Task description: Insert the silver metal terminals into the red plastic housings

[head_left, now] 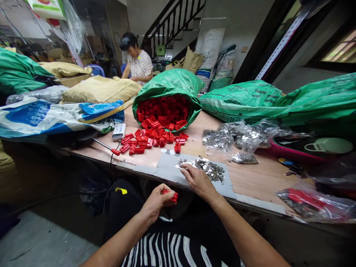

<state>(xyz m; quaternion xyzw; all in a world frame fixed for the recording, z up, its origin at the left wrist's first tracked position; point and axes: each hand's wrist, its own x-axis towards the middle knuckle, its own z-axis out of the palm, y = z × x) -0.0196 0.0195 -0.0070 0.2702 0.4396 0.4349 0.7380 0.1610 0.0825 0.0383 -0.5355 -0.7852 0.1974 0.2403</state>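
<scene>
Red piece (pixel 174 197): in L hand, just off the front edge of the table (pixel 267 180), low nr the lap.
L hand (pixel 155 203): thumb & fingers pinch the red piece.
R hand (pixel 201 182): at the metal bits, fingers bent, tips close tog.; can't tell if they pinch a bit.
Metal bits (pixel 214 170): small, shiny, in a loose heap on the gray mat (pixel 167 170).
Red blocks (pixel 150 139): lots, loose on the table, in front of the green sack; more inside it.
Green sack (pixel 172 79): lies on its side, mouth facing the person.
Clear bags (pixel 218 139): to the right of the sack, w/ metal bits in them.
White box (pixel 119 131): left of the red blocks, w/ a cord.
Cup (pixel 329 145): pale green, far right.
Other person (pixel 140 65): at the back, in a dotted top.
</scene>
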